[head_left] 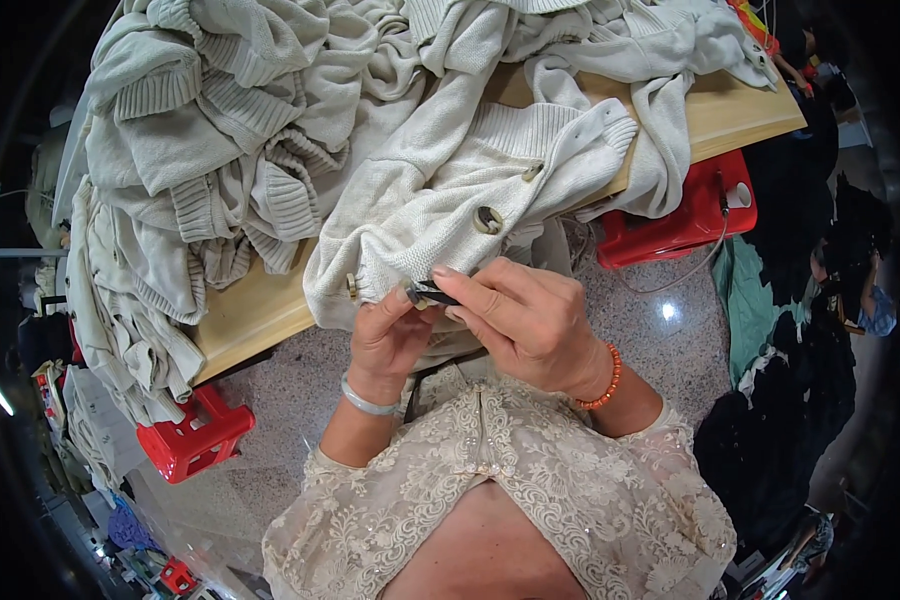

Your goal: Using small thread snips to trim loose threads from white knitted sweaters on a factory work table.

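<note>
A cream knitted cardigan [400, 215] hangs over the table's front edge toward me. Along its band are a large brown-and-cream button [487, 220], a second button [532, 173] farther up, and another button [352, 286] beside my left hand. My left hand [390, 335] pinches the cardigan's near edge between thumb and fingers. Closed around small dark thread snips [433, 293], my right hand [530, 315] holds their pointed end against the spot that the left fingertips grip. The fingers partly hide the snips and the knit there.
Cream knitwear [210, 130] lies heaped across the left and back of the wooden table [255, 310]. Red plastic stools stand under it at left [198, 435] and right [670, 225], the right one bearing a white cup [738, 196]. Dark cloth [780, 420] spreads on the floor at right.
</note>
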The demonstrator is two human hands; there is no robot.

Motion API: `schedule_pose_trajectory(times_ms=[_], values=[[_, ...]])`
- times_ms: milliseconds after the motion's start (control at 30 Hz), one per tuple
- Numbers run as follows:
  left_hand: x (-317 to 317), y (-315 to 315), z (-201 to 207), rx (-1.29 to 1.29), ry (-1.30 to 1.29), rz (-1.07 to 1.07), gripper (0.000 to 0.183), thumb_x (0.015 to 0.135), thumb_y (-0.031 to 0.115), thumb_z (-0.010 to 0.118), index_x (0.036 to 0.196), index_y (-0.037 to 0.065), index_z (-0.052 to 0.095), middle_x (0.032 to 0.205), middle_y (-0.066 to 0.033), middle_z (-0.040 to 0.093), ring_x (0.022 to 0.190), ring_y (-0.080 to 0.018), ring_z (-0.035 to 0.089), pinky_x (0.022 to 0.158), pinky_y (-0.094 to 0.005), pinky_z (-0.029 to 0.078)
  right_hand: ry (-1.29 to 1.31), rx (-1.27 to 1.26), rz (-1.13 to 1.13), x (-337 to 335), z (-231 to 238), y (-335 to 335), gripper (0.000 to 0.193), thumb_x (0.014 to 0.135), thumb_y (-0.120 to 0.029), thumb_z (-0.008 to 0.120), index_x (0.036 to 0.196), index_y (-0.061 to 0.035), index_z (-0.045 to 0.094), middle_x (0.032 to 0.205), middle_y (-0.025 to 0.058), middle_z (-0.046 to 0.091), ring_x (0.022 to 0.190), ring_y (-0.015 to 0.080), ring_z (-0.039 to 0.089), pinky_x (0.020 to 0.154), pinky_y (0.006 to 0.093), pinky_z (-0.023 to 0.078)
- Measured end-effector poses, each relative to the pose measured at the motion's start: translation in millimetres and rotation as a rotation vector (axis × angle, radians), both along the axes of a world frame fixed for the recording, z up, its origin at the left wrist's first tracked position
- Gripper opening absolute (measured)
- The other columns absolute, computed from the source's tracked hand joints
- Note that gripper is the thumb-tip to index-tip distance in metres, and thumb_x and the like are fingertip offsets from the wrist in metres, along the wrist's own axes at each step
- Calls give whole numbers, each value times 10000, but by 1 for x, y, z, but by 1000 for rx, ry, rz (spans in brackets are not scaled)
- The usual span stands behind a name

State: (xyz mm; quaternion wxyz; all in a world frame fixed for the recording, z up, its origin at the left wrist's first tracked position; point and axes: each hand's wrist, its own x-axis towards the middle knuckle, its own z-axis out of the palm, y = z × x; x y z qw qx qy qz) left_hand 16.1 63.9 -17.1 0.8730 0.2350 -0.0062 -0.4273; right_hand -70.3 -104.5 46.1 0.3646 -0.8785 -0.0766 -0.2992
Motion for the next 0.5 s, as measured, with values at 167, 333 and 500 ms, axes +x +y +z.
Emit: schedule_pose_trajectory(times_ms=[167, 333, 500], values=[[3, -1, 6, 26, -42, -53, 239, 874, 73, 590, 1102, 4, 607, 1000, -98, 665, 906, -190, 627, 773, -287, 473, -22, -48, 45, 1, 4, -8, 390, 725, -20, 696, 1111, -46, 646, 741, 54, 586, 574, 187, 578, 477, 295, 447], [2, 1, 5, 63, -1, -16, 224, 853, 37, 615, 1076, 33, 611, 947, -59, 660, 864, -147, 620, 746, -269, 460, -5, -164, 42, -1, 6, -11, 387, 718, -23, 694, 1101, -52, 652, 729, 45, 575, 568, 182, 563, 461, 290, 428], [1, -2, 9, 148, 22, 18, 225, 848, 32, 625, 1072, 47, 608, 916, -35, 655, 831, -119, 608, 725, -255, 448, -6, -212, 31, -2, 6, -11, 391, 711, -11, 680, 1099, -56, 656, 695, 34, 546, 550, 173, 543, 449, 291, 410]])
